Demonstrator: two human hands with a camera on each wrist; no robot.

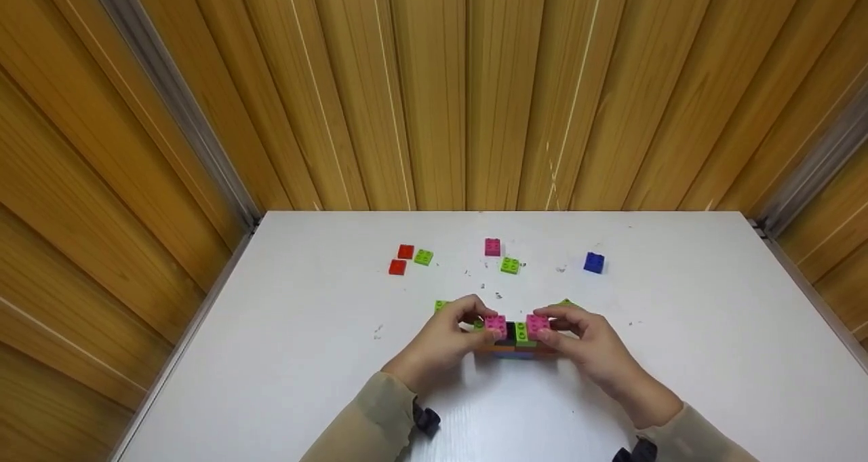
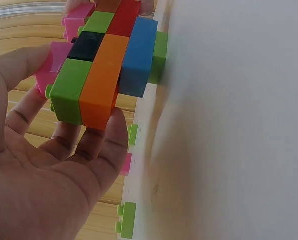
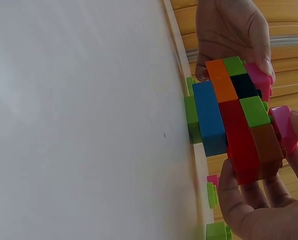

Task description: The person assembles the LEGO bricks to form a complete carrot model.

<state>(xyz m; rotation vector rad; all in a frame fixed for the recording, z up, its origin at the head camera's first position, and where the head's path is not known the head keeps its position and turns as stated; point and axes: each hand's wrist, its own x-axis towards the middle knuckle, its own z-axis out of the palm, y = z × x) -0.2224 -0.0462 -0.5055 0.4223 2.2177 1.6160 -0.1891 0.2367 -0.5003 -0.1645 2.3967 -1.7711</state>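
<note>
Here, from the head camera, two hands hold one block stack (image 1: 515, 336) low over the white table (image 1: 678, 353), near its front middle. The left hand (image 1: 444, 343) grips the stack's left end and the right hand (image 1: 593, 347) grips its right end, fingers curled round it. Two pink blocks sit on top with a green one between them. Farther back lie two red blocks (image 1: 401, 259), a green block (image 1: 423, 257), a pink block (image 1: 493, 247), another green one (image 1: 510, 265) and a blue block (image 1: 594, 262). Next, the left wrist camera shows the stack from the side (green, orange, blue, red and black parts), with the thumb under the orange block (image 2: 103, 80) and fingers behind. Last, the right wrist camera shows the right hand's fingers (image 3: 248, 200) wrapped round the red block (image 3: 241, 145) and brown end, with the blue block of the stack (image 3: 208, 117) nearest the table.
</note>
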